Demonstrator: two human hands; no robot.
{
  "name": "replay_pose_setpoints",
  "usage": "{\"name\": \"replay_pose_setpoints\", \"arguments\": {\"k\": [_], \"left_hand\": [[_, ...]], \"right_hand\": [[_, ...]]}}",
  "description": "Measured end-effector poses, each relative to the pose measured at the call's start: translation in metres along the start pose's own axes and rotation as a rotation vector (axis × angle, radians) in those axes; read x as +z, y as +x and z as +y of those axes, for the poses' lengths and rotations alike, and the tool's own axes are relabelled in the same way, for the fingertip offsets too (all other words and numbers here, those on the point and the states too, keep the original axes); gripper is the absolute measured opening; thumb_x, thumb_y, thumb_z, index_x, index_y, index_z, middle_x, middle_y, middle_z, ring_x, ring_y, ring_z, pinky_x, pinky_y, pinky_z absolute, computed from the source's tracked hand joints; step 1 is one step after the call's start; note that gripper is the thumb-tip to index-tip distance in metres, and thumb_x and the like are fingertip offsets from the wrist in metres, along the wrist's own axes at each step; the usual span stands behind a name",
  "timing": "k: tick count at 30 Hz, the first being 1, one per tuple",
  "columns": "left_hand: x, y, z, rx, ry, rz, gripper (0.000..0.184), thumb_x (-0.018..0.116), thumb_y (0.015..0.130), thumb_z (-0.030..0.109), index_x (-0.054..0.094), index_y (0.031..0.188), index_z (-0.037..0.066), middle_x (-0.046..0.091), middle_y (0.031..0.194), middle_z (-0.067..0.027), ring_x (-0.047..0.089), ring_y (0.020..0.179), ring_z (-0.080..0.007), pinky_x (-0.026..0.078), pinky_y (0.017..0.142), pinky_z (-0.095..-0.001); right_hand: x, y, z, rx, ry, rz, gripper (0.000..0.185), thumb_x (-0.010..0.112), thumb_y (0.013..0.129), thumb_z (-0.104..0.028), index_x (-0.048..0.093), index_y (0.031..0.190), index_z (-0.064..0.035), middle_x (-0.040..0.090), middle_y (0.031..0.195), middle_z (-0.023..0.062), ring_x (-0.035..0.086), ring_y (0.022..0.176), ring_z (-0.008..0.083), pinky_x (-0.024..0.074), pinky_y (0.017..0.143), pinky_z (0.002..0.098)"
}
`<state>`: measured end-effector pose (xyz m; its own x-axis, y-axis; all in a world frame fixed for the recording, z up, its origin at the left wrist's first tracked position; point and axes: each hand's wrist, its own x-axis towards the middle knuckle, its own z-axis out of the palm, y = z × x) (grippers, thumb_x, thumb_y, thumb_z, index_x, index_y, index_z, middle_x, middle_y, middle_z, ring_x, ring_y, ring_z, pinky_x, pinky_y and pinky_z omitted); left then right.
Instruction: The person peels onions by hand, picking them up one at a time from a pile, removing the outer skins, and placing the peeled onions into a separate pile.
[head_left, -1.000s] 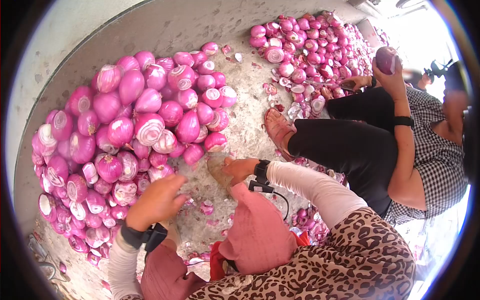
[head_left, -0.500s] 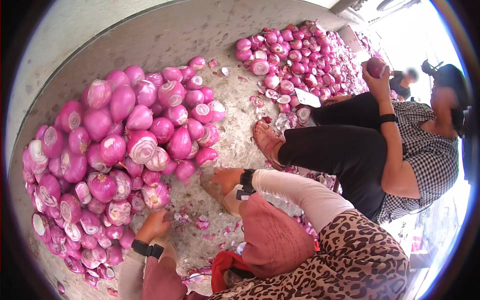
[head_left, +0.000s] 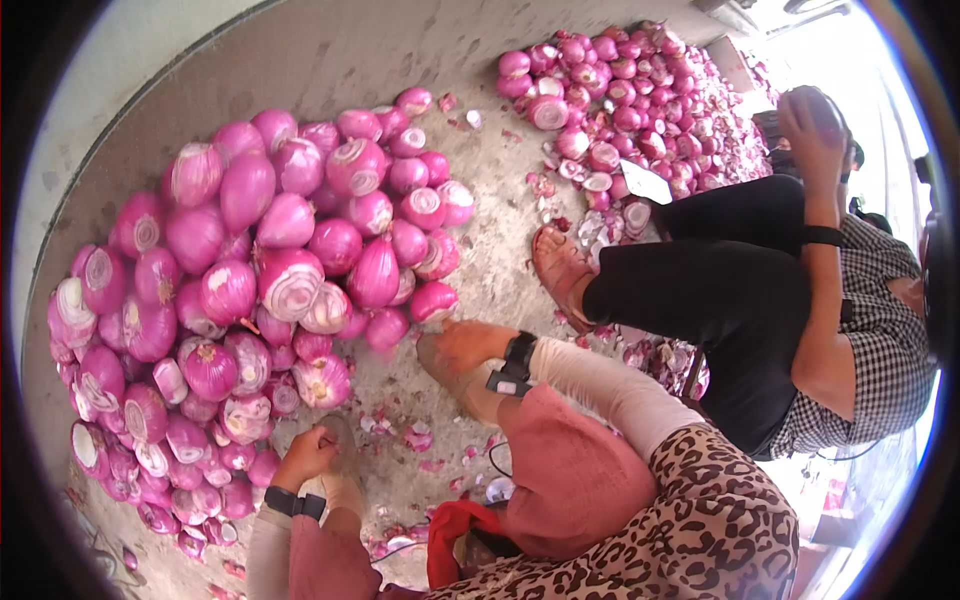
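Note:
My left hand (head_left: pixel 308 457) is low beside the near end of the large onion pile (head_left: pixel 240 290). Its fingers are curled in against my foot (head_left: pixel 338 435), and I make out nothing in them. Over my other foot (head_left: pixel 432 360) lies my right hand (head_left: pixel 472 346), fingers loosely stretched and without an onion, just below the pile's right edge. The onions are purple-pink and peeled, some with pale cut ends showing.
A co-worker in a checked shirt (head_left: pixel 885 340) sits at the right, one raised hand (head_left: pixel 815 150) at a purple onion. Beyond are a second onion heap (head_left: pixel 640 100) and a pale flat blade (head_left: pixel 646 183). Skins litter the floor (head_left: pixel 490 220); a wall curves behind.
My left hand has dropped from above the onions to my foot, and its fingers have curled. My right hand has stayed by my other foot. The co-worker's onion hand is higher; the blade now shows.

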<state>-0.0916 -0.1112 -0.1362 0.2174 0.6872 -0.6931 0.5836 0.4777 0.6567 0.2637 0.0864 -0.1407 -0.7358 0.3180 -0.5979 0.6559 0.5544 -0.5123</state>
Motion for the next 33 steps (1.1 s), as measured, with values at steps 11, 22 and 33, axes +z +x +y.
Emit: {"name": "replay_pose_setpoints", "arguments": {"k": [11, 22, 33], "left_hand": [[-0.004, 0.0, 0.0, -0.014, -0.018, -0.056, 0.022, 0.064, 0.079, 0.013, 0.057, 0.095, 0.0, 0.062, 0.082, -0.0069, 0.058, 0.074, -0.0144, 0.047, 0.066, -0.0293], [-0.009, 0.007, 0.016, 0.042, -0.068, -0.048, 0.022, 0.062, 0.082, 0.01, 0.055, 0.099, -0.002, 0.06, 0.082, -0.006, 0.058, 0.072, -0.013, 0.047, 0.064, -0.0271], [-0.003, 0.016, 0.02, -0.002, -0.204, -0.054, 0.023, 0.065, 0.079, 0.012, 0.057, 0.096, -0.001, 0.062, 0.082, -0.0096, 0.06, 0.075, -0.0168, 0.049, 0.067, -0.0305]], "right_hand": [[-0.024, -0.029, 0.038, 0.127, 0.528, 0.32, 0.025, 0.068, 0.074, -0.027, 0.063, 0.084, -0.0042, 0.066, 0.079, 0.0115, 0.064, 0.076, 0.0257, 0.0496, 0.069, 0.0337], [-0.03, -0.004, 0.021, 0.397, 0.563, 0.61, 0.071, 0.076, 0.068, -0.044, 0.052, 0.114, 0.0049, 0.061, 0.101, 0.0235, 0.061, 0.096, 0.0315, 0.047, 0.084, 0.0385], [-0.031, 0.018, 0.008, 0.351, 0.837, 0.682, 0.071, 0.079, 0.065, -0.039, 0.048, 0.113, 0.0042, 0.064, 0.096, 0.0187, 0.063, 0.095, 0.0268, 0.0487, 0.083, 0.0358]]}}
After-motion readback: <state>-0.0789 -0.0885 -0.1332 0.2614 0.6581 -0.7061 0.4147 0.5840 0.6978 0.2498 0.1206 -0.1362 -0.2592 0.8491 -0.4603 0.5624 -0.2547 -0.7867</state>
